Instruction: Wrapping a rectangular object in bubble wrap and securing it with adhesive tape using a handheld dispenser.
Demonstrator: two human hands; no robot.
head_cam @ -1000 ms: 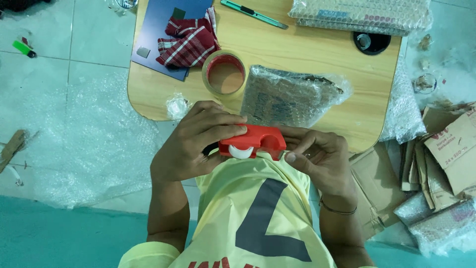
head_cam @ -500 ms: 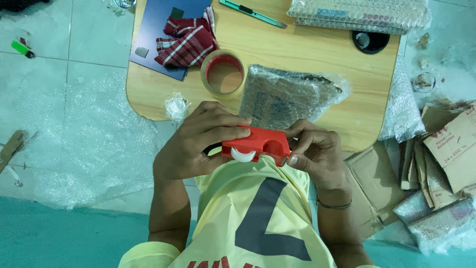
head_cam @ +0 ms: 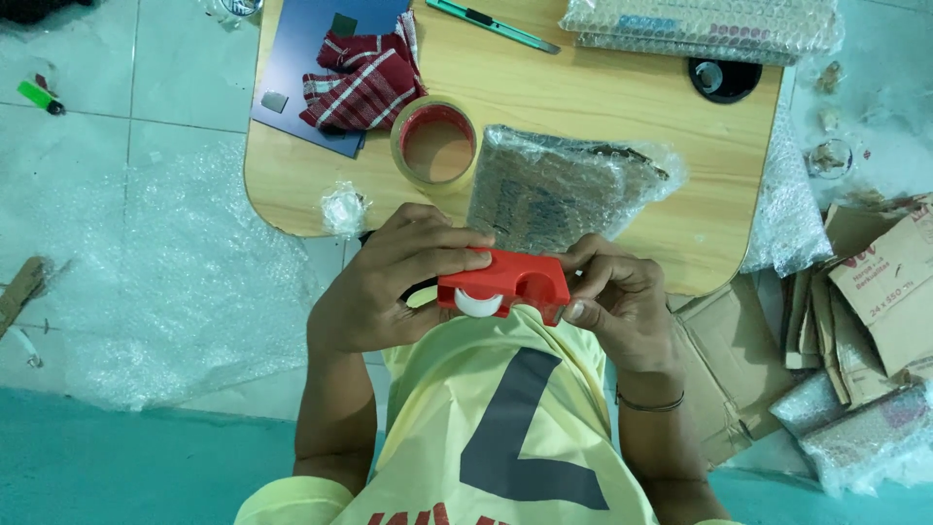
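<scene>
Head view: bubble-wrapped package behind red tape dispenser

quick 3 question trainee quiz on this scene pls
1. What do both hands hold?
2. True or false: the tape roll lies on the floor.
3. Which is nearest the roll: A cutter, B red cloth, C lighter?

Key
1. A red dispenser, left hand and right hand gripping its ends.
2. False, it lies on the wooden table.
3. B
</scene>
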